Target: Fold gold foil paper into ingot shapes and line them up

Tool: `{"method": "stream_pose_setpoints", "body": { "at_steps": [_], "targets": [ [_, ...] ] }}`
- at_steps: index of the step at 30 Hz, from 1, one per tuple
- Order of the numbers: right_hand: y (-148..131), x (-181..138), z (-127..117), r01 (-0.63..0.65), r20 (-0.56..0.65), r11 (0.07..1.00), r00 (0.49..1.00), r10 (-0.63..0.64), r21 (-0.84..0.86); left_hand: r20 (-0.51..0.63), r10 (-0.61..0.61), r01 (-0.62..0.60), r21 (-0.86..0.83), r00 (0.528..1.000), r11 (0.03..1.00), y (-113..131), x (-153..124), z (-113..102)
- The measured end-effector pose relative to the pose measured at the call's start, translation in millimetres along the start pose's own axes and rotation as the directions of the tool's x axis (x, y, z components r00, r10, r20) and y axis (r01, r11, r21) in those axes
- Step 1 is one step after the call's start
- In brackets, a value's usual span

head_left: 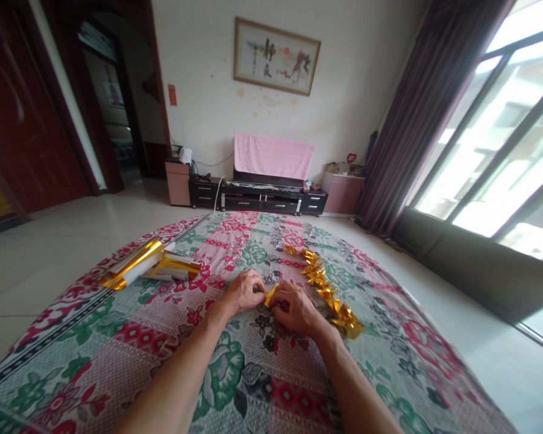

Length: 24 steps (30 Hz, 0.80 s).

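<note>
My left hand [244, 290] and my right hand [296, 307] meet over a small piece of gold foil paper [270, 295], both with fingers curled and pinching it against the flowered cloth [117, 337]. A row of several folded gold paper pieces [325, 286] runs from just right of my right hand toward the far side of the cloth. A stack of flat gold foil sheets [151, 263] lies to the left, well away from my left hand.
The flowered cloth covers a wide low surface in front of me. Beyond it is tiled floor, a dark TV cabinet [257, 196] draped with a pink towel [273, 155], a dark curtain [416, 114] and large windows at right, a doorway at left.
</note>
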State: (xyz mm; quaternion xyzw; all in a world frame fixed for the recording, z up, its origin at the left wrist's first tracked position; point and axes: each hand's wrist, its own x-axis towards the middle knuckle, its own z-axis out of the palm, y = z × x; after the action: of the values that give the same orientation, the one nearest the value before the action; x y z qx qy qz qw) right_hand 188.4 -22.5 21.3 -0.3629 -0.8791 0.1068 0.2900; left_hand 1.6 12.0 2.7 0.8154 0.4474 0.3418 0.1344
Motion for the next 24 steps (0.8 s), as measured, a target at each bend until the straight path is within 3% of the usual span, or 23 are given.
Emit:
{"method": "stream_pose_setpoints", "body": {
  "at_steps": [24],
  "targets": [
    [19,-4,-1,0.034,0.017,0.973,0.999,-0.039,0.229,0.009,-0.024,0.024,0.006,1.000,1.000,-1,0,1]
  ]
}}
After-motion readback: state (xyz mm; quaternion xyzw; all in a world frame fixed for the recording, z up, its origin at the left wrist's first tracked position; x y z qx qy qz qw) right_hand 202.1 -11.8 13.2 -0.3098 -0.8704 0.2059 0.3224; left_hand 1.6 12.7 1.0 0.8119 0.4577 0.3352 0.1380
